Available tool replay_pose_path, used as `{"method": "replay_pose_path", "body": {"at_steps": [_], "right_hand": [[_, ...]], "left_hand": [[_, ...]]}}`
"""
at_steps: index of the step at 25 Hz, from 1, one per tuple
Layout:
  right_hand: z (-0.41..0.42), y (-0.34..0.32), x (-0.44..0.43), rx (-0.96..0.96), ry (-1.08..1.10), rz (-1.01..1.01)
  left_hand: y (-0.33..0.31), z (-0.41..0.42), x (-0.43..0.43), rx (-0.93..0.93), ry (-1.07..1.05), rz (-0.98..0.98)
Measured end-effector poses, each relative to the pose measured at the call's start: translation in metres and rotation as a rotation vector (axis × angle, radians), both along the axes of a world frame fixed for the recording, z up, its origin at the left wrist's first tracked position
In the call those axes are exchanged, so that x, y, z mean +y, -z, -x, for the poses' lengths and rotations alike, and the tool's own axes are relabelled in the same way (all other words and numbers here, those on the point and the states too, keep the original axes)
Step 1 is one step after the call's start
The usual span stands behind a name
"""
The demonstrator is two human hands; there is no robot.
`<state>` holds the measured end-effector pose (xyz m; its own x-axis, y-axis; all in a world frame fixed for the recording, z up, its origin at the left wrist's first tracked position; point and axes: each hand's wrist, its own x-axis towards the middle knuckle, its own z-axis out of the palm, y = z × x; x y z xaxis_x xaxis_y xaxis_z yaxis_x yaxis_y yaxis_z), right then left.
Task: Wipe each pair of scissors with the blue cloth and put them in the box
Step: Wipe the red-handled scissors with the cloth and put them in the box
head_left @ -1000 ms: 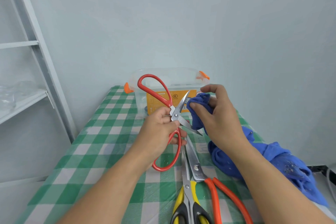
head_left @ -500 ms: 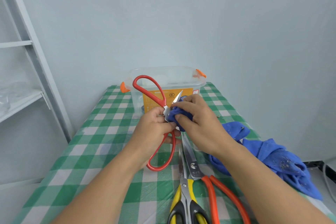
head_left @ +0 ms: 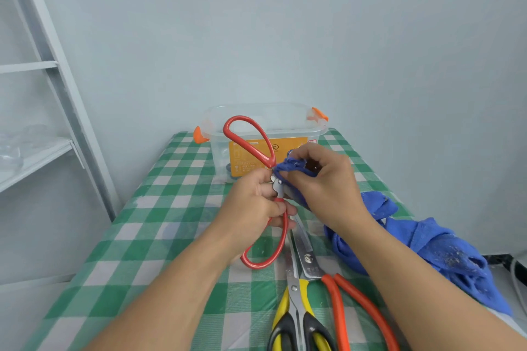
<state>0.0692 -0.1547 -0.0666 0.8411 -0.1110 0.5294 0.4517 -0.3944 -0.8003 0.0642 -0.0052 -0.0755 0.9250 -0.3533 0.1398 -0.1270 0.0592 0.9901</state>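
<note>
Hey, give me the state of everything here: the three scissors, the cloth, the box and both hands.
Red scissors: spread open, held up, blades under cloth.
Yellow scissors: closed, lying flat.
Orange scissors: closed, lying flat.
Cloth: one end bunched on the blades, rest heaped loose.
Box: upright, lid off.
Left hand: grips red scissors.
Right hand: pinches cloth.

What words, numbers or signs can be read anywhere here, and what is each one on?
"CCC", perhaps: oval mark on the orange label of the box; too small to be sure.
Rest of the label: rows of small print, too blurred to read.
Red scissors, yellow scissors, orange scissors, cloth: no writing shows.
</note>
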Motion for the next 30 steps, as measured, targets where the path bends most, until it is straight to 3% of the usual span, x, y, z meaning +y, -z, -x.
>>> {"method": "replay_pose_path", "body": {"at_steps": [4, 11, 15, 20, 25, 30], "right_hand": [[0.011, 0.002, 0.004, 0.087, -0.165, 0.072], [0.007, -0.001, 0.010, 0.045, -0.025, -0.008], [0.009, -0.001, 0.007, 0.113, -0.117, 0.007], [0.003, 0.002, 0.009, 0.077, 0.001, -0.049], [0.004, 0.001, 0.006, 0.103, -0.086, 0.017], [-0.002, 0.003, 0.009, 0.099, 0.042, -0.028]], "left_hand": [[0.000, -0.006, 0.006, -0.016, -0.030, -0.020], [0.001, -0.005, 0.003, -0.017, -0.011, 0.008], [0.001, -0.004, 0.002, -0.020, -0.029, 0.001], [0.000, -0.004, 0.001, -0.010, -0.031, 0.011], [-0.001, -0.005, 0.005, -0.014, -0.057, -0.002], [0.000, -0.002, 0.000, 0.010, -0.036, 0.013]]}}
